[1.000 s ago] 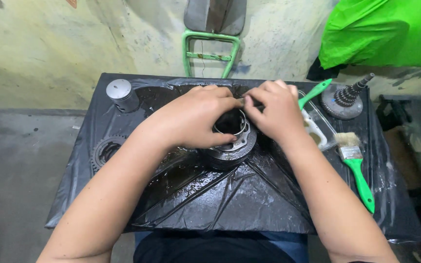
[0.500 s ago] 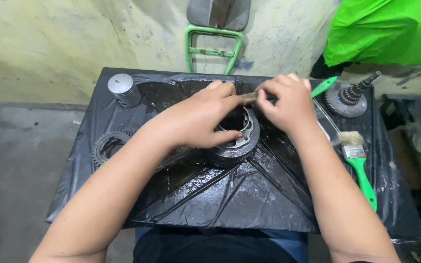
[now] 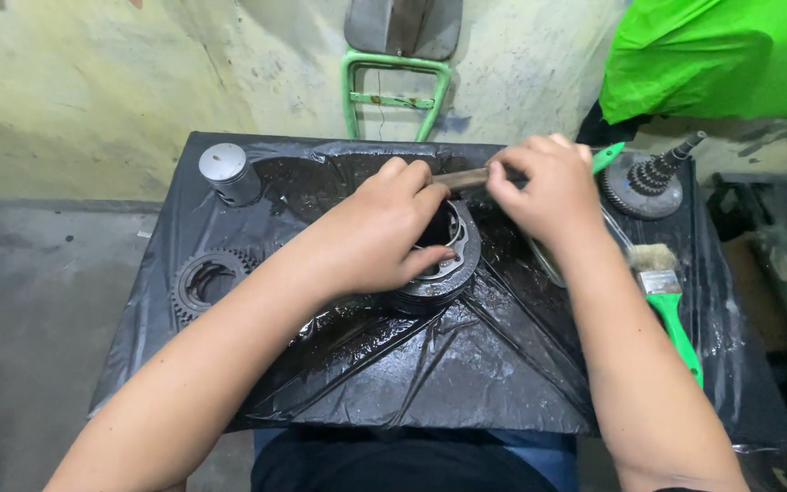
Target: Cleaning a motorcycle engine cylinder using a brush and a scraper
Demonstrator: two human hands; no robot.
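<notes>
The round metal part point(image 3: 444, 264), a dark ringed drum, sits near the middle of the black plastic sheet point(image 3: 430, 383), which looks wet and oily. The left hand point(image 3: 380, 232) curls over it from nine o'clock, fingers wrapped on the rim and closed around it. The right hand point(image 3: 544, 187), at about one o'clock from the drum, pinches a thin rod-like tool point(image 3: 466, 178) between thumb and fingers, its tip reaching across toward the left fingertips; what the tool's end meets is hidden. The likeliest trouble is a slip: the slick sheet gives the drum little footing, and oily fingers could lose the rim, so the tool may skate off and jab the left hand. A hard push could also shove the drum and wrinkle the sheet. Around it, a silver piston point(image 3: 227, 173) stands at ten o'clock, a toothed gear ring point(image 3: 204, 281) lies at nine o'clock, a stepped gear shaft point(image 3: 653, 182) stands at two o'clock, and a green-handled brush point(image 3: 667, 301) lies at three o'clock, just beside the right forearm, where an elbow could knock it. A green metal frame point(image 3: 393, 91) leans on the wall at twelve o'clock.
</notes>
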